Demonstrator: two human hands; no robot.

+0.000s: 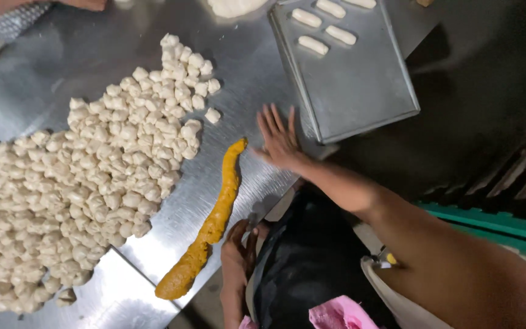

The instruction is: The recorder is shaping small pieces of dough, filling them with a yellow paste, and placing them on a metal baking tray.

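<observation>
Head view looked down on a steel table (257, 67). Right hand (280, 141) lay flat near centre, fingers (270, 122) spread and released, palm down on the metal, gripping nothing. Its fingertips pointed toward 12 o'clock; the corner of a metal baking tray (360, 85) sat just beside it at 1 o'clock. Left hand (237, 256) rested at the table's near edge, around 6 o'clock in frame, fingers curled over the rim; whether it clenched anything could not be told.

A long orange-brown roll of dough (213, 222) lay on the table between the hands, running from just beside the right hand at 9 o'clock down toward 7 o'clock, slightly wavy, thicker at its lower end. Neither hand touched it clearly.

A large heap of small pale dough pieces (92, 183) covered the table at 9 o'clock of the roll. The tray held several pale oblong dough sticks (322, 27) along its far end. Another person's arm (31, 6) crossed the top left corner.
</observation>
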